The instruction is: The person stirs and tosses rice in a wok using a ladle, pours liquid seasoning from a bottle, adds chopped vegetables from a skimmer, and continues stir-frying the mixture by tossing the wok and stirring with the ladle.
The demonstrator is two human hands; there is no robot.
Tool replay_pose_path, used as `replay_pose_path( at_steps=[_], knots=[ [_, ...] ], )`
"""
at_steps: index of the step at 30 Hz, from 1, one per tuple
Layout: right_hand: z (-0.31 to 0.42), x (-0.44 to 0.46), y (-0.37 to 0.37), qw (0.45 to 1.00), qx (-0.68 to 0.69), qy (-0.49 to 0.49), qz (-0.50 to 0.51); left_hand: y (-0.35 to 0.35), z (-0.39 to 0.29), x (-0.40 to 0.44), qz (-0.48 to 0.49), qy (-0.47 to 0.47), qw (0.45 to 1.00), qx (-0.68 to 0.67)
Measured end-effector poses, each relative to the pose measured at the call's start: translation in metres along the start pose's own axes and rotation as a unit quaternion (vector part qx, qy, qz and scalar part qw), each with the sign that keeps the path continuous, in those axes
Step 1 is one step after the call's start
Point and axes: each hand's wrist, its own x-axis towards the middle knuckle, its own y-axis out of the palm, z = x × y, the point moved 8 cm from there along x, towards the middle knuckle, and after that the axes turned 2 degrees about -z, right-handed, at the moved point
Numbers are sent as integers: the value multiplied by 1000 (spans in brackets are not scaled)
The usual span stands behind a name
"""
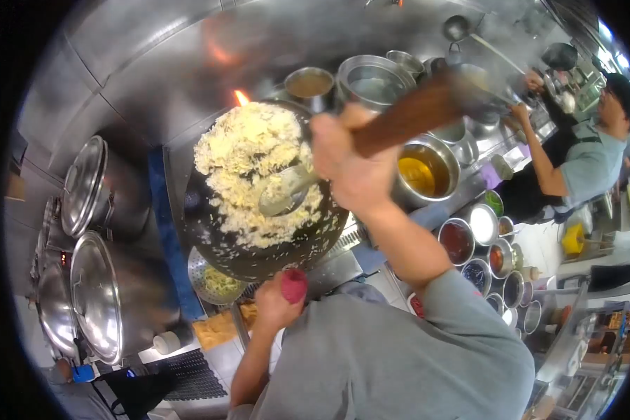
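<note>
A dark wok [273, 260] holds a heap of fried rice [248, 143] with yellow egg through it. My right hand [353, 161] is closed around a ladle with a thick wooden handle [413, 115]; its metal bowl [280, 199] rests in the rice. The handle's end rises toward the camera and is blurred. At the wok's near edge, my left hand [276, 302] is wrapped round a red, cloth-like grip [294, 285], seemingly the wok handle. Rice grains cling to the wok's near wall. A flame [241, 98] shows behind the far rim.
Lidded steel pots [94, 297] stand at left. A perforated strainer with shredded greens [217, 276] sits below the wok. To the right are a pot of yellow oil [425, 171] and several seasoning containers [456, 241]. A co-worker [574, 157] handles a pan at far right.
</note>
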Motion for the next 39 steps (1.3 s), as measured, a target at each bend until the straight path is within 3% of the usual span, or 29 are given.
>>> replay_pose_path(
  at_steps=[1, 3, 4, 7, 9, 10, 12, 14, 16, 17, 18, 19, 20, 21, 24, 25, 26, 27, 28, 30, 32, 34, 35, 37, 39],
  knots=[
    [24, 5, 4, 998, 59, 23, 17, -22, -21, -9, -5, 5, 997, -72],
    [25, 0, 3, 990, 132, 54, -3, -29, 13, 25, 6, -126, 975, -185],
    [6, -6, 4, 986, 150, 54, -42, -15, 25, 31, -13, -103, 984, -147],
    [-139, -50, -41, 992, -66, 38, -101, 46, 40, 37, -47, -3, 997, 67],
    [-75, -22, -31, 996, -7, 21, -91, 65, 61, 6, -26, 71, 996, 56],
    [-48, -13, -28, 992, 91, 46, -76, 53, 58, 20, -35, 86, 994, 56],
    [-17, 4, -25, 998, 55, 5, -26, 30, 45, 23, -40, 95, 993, 48],
    [-3, 27, -12, 996, 18, 59, -62, 25, 54, 36, -60, 64, 994, 60],
    [18, 55, 9, 1000, 9, -14, 4, 17, 58, 75, -30, 17, 997, 66],
    [37, 68, 17, 998, 23, -10, -57, 9, 52, 86, -51, 68, 996, 37],
    [51, 83, 17, 997, 50, -61, 23, 12, 58, 94, -30, 49, 998, 37],
    [65, 100, 28, 978, 143, -16, 149, 19, 64, 98, -4, 28, 999, 37],
    [91, 101, 44, 981, 135, -7, 137, 24, 69, 103, 16, 13, 999, 38],
    [107, 103, 50, 968, 147, -18, 204, 22, 67, 102, -13, 42, 998, 52],
    [45, 86, 41, 963, 202, -3, 179, 18, 52, 82, -92, 106, 988, 72],
    [-15, 73, 17, 977, 209, 24, 6, 12, 43, 69, -122, 110, 984, 62],
    [-80, 52, 12, 990, 135, 28, -11, 6, 35, 53, -151, 115, 980, 53],
    [-145, 30, 7, 997, 60, 35, -27, -1, 30, 36, -174, 99, 980, 7],
    [-185, 20, 9, 992, 88, 79, -43, -4, 27, 16, -197, 81, 976, -38],
    [-162, 56, 36, 993, 52, 107, -25, 32, 74, -32, -123, -146, 943, -273],
    [-119, 86, 50, 993, 51, 102, -32, 23, 83, -74, -182, -107, 959, -190],
    [-79, 76, 44, 991, 85, 91, -43, 14, 90, -103, -187, -192, 929, -256],
    [-68, 72, 42, 996, 56, -57, 30, 10, 93, -107, -192, -230, 910, -288],
    [-167, 35, 38, 996, 77, -14, -43, 6, 95, -104, -178, -256, 907, -283],
    [-191, 47, 50, 998, 41, 32, -45, 4, 91, -96, -144, -264, 924, -236]
  ],
)
